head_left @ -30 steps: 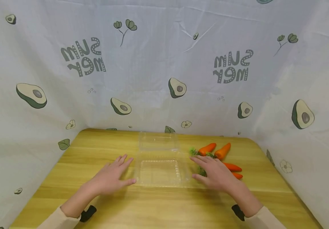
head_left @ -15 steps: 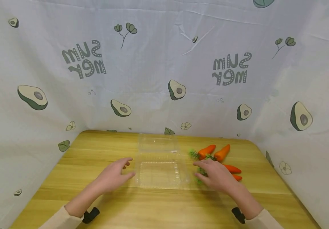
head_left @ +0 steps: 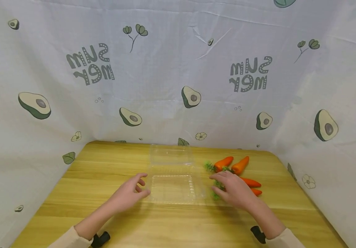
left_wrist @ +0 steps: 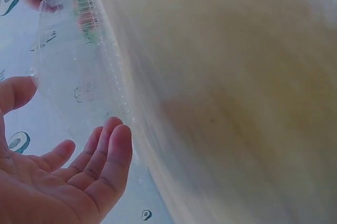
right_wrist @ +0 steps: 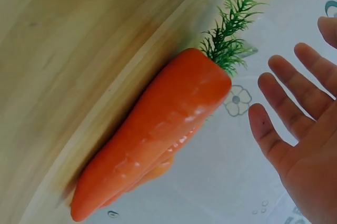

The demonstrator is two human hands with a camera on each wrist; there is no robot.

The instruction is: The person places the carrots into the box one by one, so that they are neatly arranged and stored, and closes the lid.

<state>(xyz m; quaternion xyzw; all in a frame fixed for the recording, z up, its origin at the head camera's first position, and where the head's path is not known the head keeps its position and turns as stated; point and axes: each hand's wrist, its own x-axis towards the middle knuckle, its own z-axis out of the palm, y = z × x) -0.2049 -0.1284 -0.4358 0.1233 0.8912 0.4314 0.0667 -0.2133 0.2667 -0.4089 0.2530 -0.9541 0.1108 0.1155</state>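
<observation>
A clear plastic clamshell box [head_left: 172, 198] lies on the table with its lid [head_left: 171, 155] folded back away from me. At its left side is my left hand [head_left: 129, 196], fingers loosely bent and thumb apart. The left wrist view shows nothing in this hand [left_wrist: 68, 182]; its thumb tip is close to the box wall [left_wrist: 79, 76], and whether they touch is unclear. My right hand [head_left: 235, 191] hovers over the leafy ends of several orange toy carrots [head_left: 240, 165], partly hiding them. In the right wrist view a carrot [right_wrist: 152, 124] lies beside that hand's spread, unoccupied fingers [right_wrist: 266, 129].
The wooden table [head_left: 103, 165] has rounded far corners. A white curtain [head_left: 165, 69] with avocado prints stands behind it and along both sides. Dark wrist mounts [head_left: 100, 239] sit under both forearms.
My left hand has shifted right to the box's side, and its fingers have bent more. My right hand has drawn its fingers in slightly. The box and carrots stay where they were.
</observation>
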